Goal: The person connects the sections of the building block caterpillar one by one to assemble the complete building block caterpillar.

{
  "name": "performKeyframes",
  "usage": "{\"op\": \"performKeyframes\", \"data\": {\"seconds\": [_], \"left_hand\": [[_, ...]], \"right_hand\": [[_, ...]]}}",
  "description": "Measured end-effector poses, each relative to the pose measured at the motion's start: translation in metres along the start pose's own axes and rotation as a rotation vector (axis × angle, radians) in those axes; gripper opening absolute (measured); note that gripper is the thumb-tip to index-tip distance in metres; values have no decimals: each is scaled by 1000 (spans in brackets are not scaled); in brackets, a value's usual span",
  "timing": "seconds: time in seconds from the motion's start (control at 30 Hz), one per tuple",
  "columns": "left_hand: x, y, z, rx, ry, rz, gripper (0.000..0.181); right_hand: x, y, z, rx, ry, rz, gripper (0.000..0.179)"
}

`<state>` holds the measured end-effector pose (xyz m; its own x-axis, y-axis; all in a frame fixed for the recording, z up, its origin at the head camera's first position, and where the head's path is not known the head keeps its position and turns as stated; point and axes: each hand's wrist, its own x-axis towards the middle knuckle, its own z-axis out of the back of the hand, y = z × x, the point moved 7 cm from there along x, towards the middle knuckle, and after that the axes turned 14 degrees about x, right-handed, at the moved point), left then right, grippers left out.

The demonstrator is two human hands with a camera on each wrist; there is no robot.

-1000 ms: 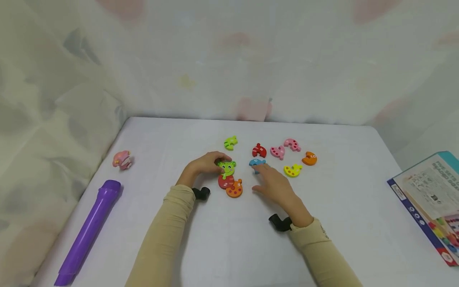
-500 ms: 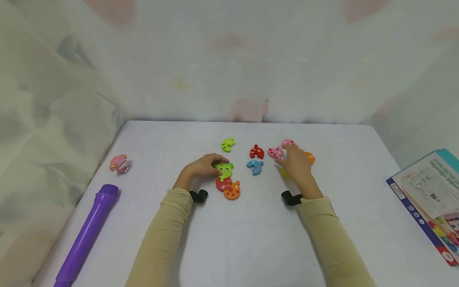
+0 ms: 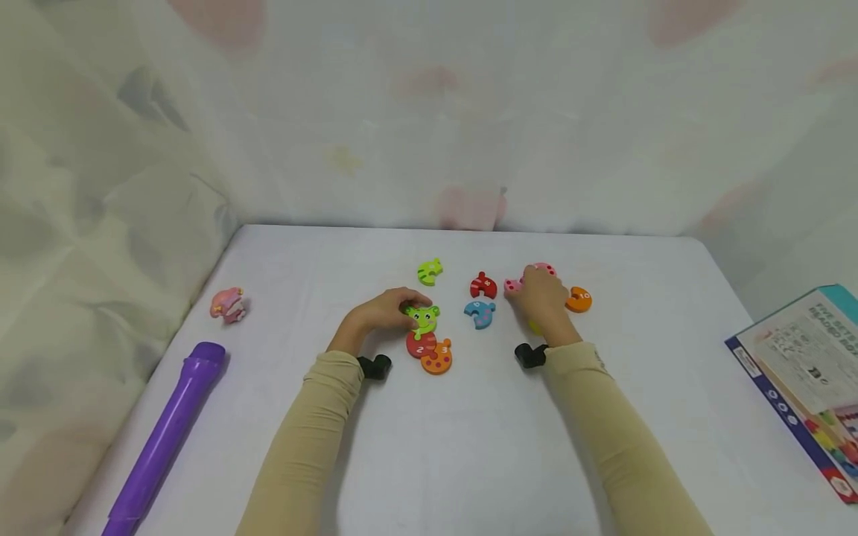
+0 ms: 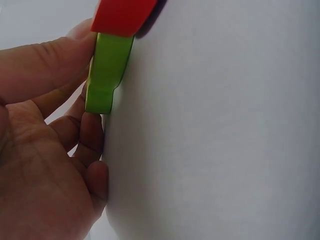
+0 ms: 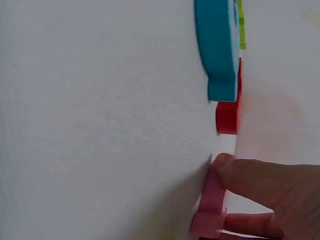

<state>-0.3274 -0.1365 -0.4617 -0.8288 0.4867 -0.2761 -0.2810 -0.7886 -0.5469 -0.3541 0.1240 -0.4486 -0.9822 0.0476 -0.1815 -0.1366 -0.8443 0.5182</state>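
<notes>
My left hand (image 3: pixel 385 309) grips the edge of a green puzzle piece with a smiling face (image 3: pixel 425 318), thumb on its near side in the left wrist view. Joined below it are a red piece numbered 2 (image 3: pixel 420 345) and an orange piece numbered 3 (image 3: pixel 437 359). Farther right, my right hand (image 3: pixel 543 301) pinches a pink puzzle piece (image 5: pixel 210 200) between thumb and fingers, low over the table. The hand hides most of that piece in the head view. Behind it shows another pink dotted piece (image 3: pixel 546 268), and a yellow piece (image 3: pixel 534 327) is mostly covered.
Between the hands lie a blue piece (image 3: pixel 480 314) and a red striped piece (image 3: pixel 483 285). A green striped piece (image 3: pixel 430 271) is farther back, an orange piece (image 3: pixel 579 299) to the right. A purple tube (image 3: pixel 167 432) and pink figurine (image 3: pixel 228 305) are left, a box (image 3: pixel 798 380) right.
My right hand has moved from over the blue piece to the right and back, and now pinches a pink piece. The left hand stays on the green face piece.
</notes>
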Motion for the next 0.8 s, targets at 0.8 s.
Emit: {"op": "performKeyframes", "data": {"seconds": [0.8], "left_hand": [[0, 0, 1, -47, 4, -12, 38]], "right_hand": [[-86, 92, -44, 25, 401, 698, 47]]}}
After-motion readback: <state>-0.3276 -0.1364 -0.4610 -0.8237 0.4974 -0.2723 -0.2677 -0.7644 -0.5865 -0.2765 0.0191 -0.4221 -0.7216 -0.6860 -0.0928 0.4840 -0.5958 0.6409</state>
